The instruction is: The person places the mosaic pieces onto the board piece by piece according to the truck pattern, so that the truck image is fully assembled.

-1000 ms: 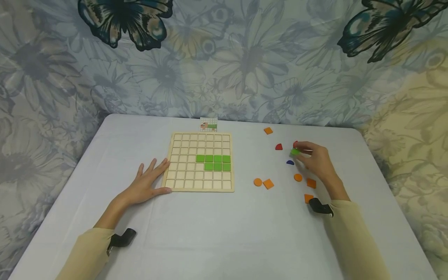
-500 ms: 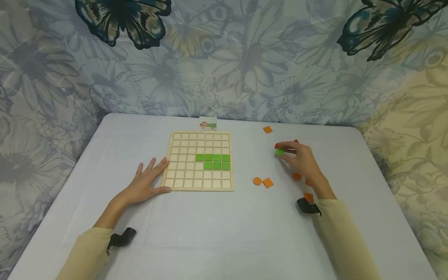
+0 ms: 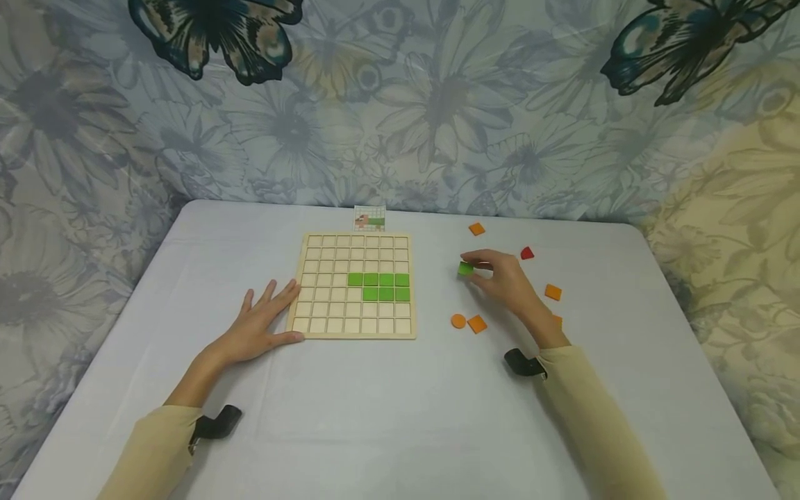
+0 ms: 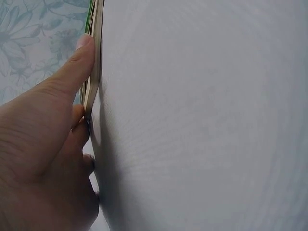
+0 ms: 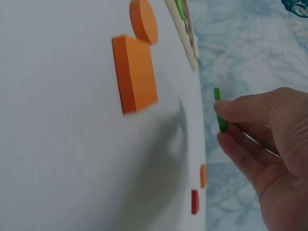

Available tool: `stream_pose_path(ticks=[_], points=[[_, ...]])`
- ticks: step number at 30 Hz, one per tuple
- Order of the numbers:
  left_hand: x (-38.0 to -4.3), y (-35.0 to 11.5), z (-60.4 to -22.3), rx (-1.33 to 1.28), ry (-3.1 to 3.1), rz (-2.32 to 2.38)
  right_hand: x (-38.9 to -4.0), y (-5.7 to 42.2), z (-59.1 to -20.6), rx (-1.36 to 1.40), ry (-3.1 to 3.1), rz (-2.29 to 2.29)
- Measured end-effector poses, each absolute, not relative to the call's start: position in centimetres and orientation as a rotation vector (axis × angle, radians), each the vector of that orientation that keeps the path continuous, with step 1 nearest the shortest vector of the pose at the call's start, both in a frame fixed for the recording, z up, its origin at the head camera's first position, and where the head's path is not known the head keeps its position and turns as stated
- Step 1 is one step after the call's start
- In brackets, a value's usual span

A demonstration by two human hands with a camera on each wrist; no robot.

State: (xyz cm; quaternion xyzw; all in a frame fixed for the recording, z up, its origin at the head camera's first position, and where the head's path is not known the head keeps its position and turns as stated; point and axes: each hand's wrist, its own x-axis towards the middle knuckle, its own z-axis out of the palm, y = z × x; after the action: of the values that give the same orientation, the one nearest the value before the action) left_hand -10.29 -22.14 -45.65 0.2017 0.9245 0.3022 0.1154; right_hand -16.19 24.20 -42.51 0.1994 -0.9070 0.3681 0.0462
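- My left hand point(image 3: 253, 335), left of centre in the head view: fingers straight and spread, touching the left edge of the gridded board point(image 3: 323, 312).
- My right hand point(image 3: 505, 276), right of centre, well apart from the left: thumb and fingers pinching one green square point(image 3: 465, 268), raised above the white tabletop point(image 3: 375, 417), right of the board.
- Green tiles point(image 3: 371, 279), seven, set in the board, mid-frame: a row of four, three below, towards its right side.
- Picture card point(image 3: 369, 218), upper middle: just above the board.
- Orange squares point(image 3: 477, 324), four, right half: one partly hidden behind my right wrist.
- Orange disc point(image 3: 458, 321): beside the lower-left orange square.
- Red piece point(image 3: 528, 253): right, above my right hand.
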Motion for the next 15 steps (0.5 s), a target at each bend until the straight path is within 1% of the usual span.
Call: stream_pose_path(ticks=[9,15], points=[[-10.3,-22.1,-45.6,0.588,2.716,0.877,-16.1,21.0,-42.6,0.603,-2.816,1.154],[-10.3,-22.1,-45.6,0.588,2.714,0.878,-16.1,19.1,-42.5,0.666,-2.799,1.196]])
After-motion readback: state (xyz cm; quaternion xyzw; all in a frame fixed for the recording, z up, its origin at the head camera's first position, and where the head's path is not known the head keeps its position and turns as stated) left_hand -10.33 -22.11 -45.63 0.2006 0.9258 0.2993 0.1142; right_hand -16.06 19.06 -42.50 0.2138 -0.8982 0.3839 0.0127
